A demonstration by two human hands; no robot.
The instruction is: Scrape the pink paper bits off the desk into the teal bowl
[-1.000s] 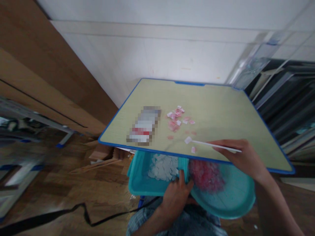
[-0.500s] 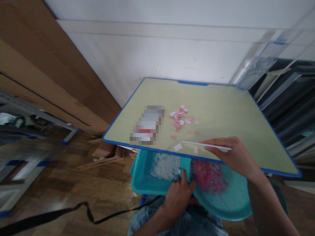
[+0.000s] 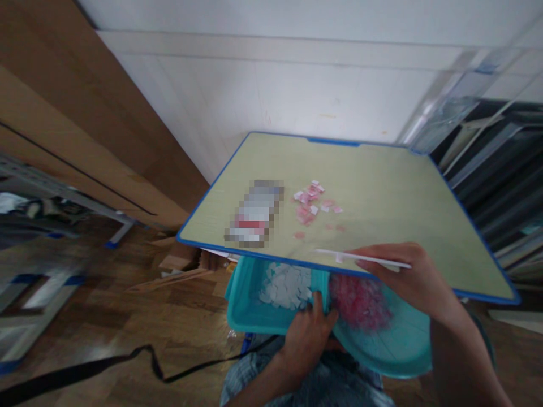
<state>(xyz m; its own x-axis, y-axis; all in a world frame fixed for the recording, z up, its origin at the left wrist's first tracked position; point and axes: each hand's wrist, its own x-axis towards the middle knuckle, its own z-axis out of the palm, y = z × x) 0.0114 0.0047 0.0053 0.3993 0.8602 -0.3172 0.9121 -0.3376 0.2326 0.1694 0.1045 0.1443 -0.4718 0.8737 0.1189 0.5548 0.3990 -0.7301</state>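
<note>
My right hand (image 3: pixel 401 265) is closed around a thin white stick (image 3: pixel 382 260), above the front edge of the pale green board (image 3: pixel 382 175). Its tip points left, close to a small white and pink piece (image 3: pixel 338 257) on the board. Lower down, my left hand (image 3: pixel 307 333) grips the right wall of a teal tray (image 3: pixel 241 316), index finger over the rim. White paper slips (image 3: pixel 288 285) fill part of that tray. Beside it, a round teal basin (image 3: pixel 399 364) holds a heap of pink-red pieces (image 3: pixel 360 302), blurred.
Several pink petal-like pieces and white slips (image 3: pixel 309 195) lie mid-board. A pixelated phone-shaped object (image 3: pixel 254 215) rests at the board's left. Behind stands a white wall (image 3: pixel 254 85), with cardboard (image 3: pixel 106 141) to the left. A black strap (image 3: pixel 106 364) crosses the lower left.
My right hand has shifted slightly right and down with the white stick. A white slip near the stick's tip no longer shows on the board. My left hand stays put.
</note>
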